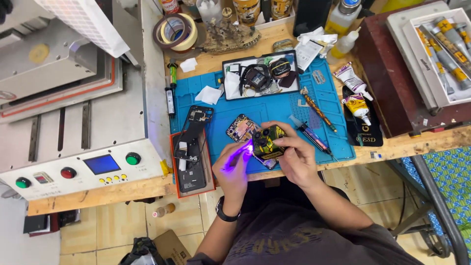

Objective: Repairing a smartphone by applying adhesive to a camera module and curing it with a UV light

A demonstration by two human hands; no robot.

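Under violet light (pixel 244 148), opened phone (pixel 267 142)

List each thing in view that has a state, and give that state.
left hand: holds a lit violet light.
violet light: on, aimed at the camera module.
right hand: grips the camera module.
camera module: held above the blue mat.
opened phone: flat on the blue mat.
machine screen: lit blue.

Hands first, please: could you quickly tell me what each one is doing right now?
Left hand: closed on a small violet light.
Right hand: closed on an opened phone board.
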